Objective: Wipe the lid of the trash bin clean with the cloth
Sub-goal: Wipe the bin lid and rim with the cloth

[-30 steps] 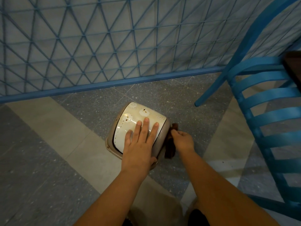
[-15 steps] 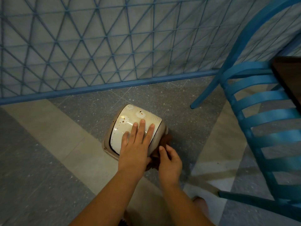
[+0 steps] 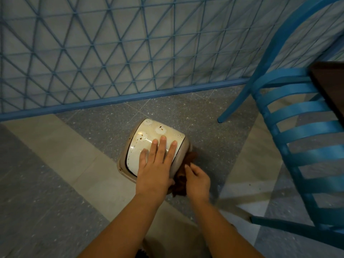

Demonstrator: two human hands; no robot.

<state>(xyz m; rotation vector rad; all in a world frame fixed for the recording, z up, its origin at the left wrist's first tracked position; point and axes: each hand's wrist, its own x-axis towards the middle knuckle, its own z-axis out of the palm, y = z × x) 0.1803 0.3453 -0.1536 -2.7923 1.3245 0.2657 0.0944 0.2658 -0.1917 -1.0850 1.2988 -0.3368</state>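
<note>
We look down on a small bin [image 3: 123,162] standing on the floor [image 3: 55,183], on a dark speckled tile close to where a pale band of tile crosses it, not far from the blue lattice wall [image 3: 111,53] along the floor's far edge. Its white lid [image 3: 147,138] is domed and set in a beige frame, and brown spots and smears show on its far and left parts. Our left hand [image 3: 155,168] lies flat on the near half of the lid, fingers spread and pointing away from us, palm pressing down; its grip is apart, clasping nothing. Our right hand [image 3: 197,181] sits just to the right of the bin, at its near right corner, fingers curled together around a dark brown cloth [image 3: 183,180]. The cloth is bunched between that hand and the bin's right side, touching the beige frame, with a ragged end sticking out toward the far side along the frame. We cannot tell how much of the cloth lies under the left palm. Both forearms reach in from the near edge of the view. A blue slatted chair [image 3: 301,131] stands well to the right, one leg planted on the dark tile, and the corner of a dark counter [image 3: 331,84] shows past its backrest.
</note>
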